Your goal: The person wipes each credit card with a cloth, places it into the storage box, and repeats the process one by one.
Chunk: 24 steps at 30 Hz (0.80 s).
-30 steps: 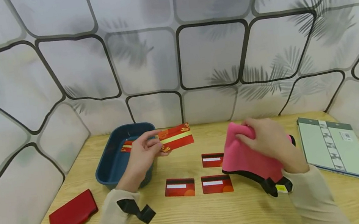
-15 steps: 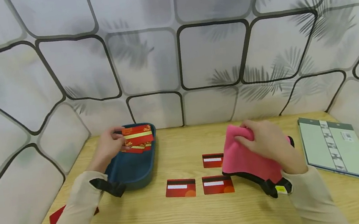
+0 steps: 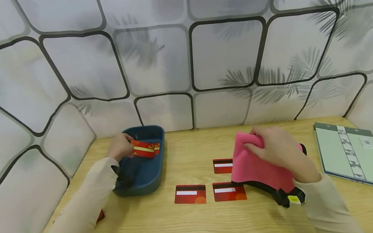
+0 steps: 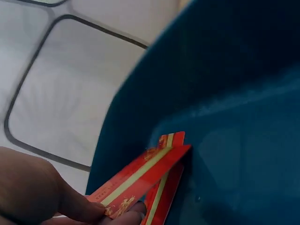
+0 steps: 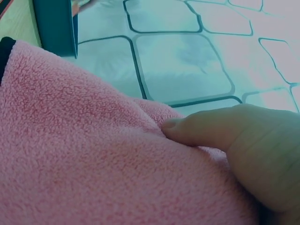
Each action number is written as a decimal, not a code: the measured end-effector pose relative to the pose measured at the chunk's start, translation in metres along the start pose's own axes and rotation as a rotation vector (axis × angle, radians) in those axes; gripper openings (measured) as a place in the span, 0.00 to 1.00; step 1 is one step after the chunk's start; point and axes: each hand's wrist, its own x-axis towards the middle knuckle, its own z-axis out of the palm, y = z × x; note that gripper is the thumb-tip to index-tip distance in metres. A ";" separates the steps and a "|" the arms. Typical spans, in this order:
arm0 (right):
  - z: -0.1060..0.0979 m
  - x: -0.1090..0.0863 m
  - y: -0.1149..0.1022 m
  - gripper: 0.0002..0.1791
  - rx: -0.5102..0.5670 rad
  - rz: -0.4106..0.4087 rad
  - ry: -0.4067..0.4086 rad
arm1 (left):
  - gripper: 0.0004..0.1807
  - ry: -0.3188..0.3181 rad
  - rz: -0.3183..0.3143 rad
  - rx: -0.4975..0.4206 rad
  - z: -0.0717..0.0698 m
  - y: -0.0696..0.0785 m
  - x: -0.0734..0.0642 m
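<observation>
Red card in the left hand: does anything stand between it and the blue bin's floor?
Yes: at least one similar card lies in the blue bin, partly beneath the held card; nothing else visible intervenes.

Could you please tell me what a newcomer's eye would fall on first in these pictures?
Probably the bright pink cloth, held by the right grip right of the table's middle. Next might come the blue bin at the left, where the left grip pinches a gold-striped red card. Three dark-striped cards lie left of the cloth.
</observation>
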 end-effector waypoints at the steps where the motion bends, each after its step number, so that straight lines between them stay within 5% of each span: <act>1: 0.000 -0.001 0.000 0.11 0.003 0.000 0.002 | 0.25 -0.009 -0.002 0.011 0.003 0.001 0.003; 16: -0.003 0.002 -0.006 0.11 0.049 -0.008 -0.044 | 0.24 0.009 -0.112 0.110 0.009 0.005 0.020; 24: -0.005 -0.001 -0.009 0.11 0.042 0.009 -0.051 | 0.22 0.033 -0.033 0.172 0.008 0.001 0.017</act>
